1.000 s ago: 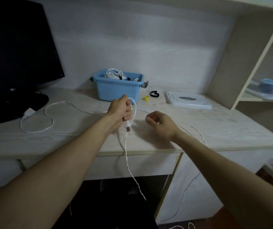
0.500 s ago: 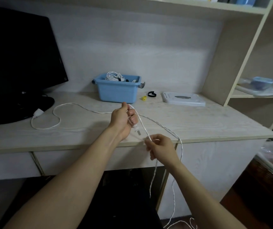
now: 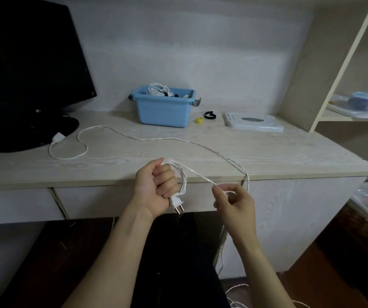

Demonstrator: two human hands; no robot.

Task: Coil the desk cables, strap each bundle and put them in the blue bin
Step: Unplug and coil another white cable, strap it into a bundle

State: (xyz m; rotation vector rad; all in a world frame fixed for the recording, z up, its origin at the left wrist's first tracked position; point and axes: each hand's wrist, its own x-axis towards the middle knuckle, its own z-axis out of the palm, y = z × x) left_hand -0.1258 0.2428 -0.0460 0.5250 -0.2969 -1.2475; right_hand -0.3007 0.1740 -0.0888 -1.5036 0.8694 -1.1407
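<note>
A long white cable point(image 3: 147, 138) runs across the desk from a white inline block point(image 3: 57, 138) near the monitor, over the front edge and down to the floor. My left hand point(image 3: 156, 187) is closed around its plug end, with a small loop over the fingers and the two-pin plug point(image 3: 177, 203) pointing down. My right hand point(image 3: 234, 201) pinches the same cable just right of it, in front of the desk edge. The blue bin point(image 3: 164, 112) stands at the back of the desk with strapped white cable bundles point(image 3: 157, 90) inside. A black strap point(image 3: 210, 115) lies right of the bin.
A black monitor point(image 3: 29, 63) and its base fill the left of the desk point(image 3: 267, 156). A small yellow piece point(image 3: 198, 121) and a flat white device point(image 3: 253, 122) lie right of the bin. Shelves rise on the right. More white cable lies on the floor point(image 3: 236, 294).
Both hands drew back from over the desk to in front of its edge. A loop of cable has formed over my left hand, and my right hand has slid along the cable.
</note>
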